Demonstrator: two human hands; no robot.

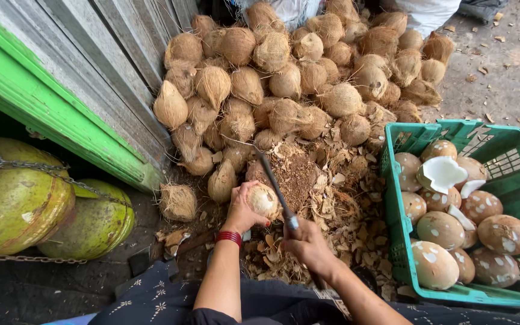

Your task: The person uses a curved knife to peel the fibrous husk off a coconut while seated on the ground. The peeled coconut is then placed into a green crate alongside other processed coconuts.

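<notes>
Coconut, the round, pale-brown, partly husked one (263, 200) cupped from behind by left hand (243, 210), seems hard, heavy; right hand (306, 242) clenches long dark metal blade (274, 185).

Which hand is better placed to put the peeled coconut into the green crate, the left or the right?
The left hand, probably. It already grips the coconut, while the right hand is busy holding the knife. However, the green crate stands on the right side, so the left hand would need to cross over.
</notes>
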